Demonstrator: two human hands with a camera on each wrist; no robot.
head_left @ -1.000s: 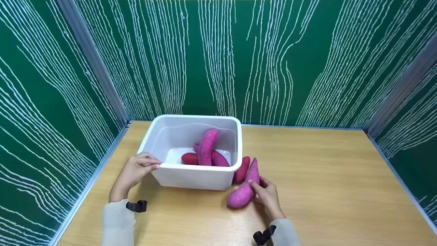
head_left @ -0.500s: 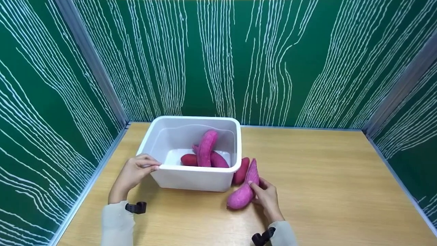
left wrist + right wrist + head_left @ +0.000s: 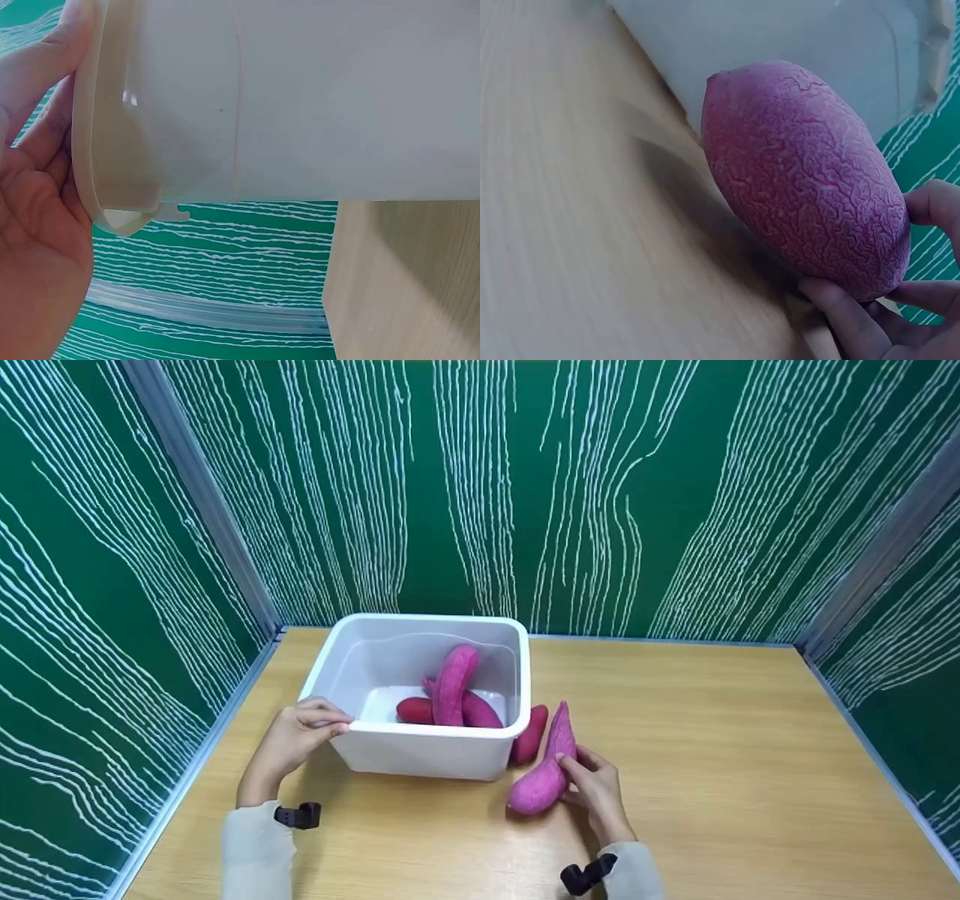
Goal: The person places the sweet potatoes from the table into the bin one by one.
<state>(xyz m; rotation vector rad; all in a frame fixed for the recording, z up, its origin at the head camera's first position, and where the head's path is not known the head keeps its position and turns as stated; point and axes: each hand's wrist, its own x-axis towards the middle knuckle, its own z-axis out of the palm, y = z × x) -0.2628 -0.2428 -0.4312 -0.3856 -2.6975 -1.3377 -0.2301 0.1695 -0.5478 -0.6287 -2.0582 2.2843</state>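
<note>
My left hand [image 3: 289, 744] grips the front left corner of a white plastic bin [image 3: 420, 755] by its rim, fingertips on the edge. The left wrist view shows the thumb and fingers on either side of that rim. Between the thumb and fingers of my right hand [image 3: 598, 789] is a pinkish-purple sweet potato [image 3: 541, 789], its thin end pointing away from me. In the right wrist view its wrinkled blunt end hangs close over the table, a shadow beneath. Inside the bin, a curved pink sweet potato [image 3: 454, 684] lies across a purple one [image 3: 481, 710] and a red one [image 3: 414, 710].
Another red sweet potato [image 3: 531, 735] lies against the bin's right side, just left of the held one. A wooden tabletop [image 3: 735, 765] extends to the right. Green walls [image 3: 675, 532] with white wavy lines enclose the back and sides.
My right hand has shifted a little to the right with the sweet potato, away from the bin. My left hand stays at the bin's rim.
</note>
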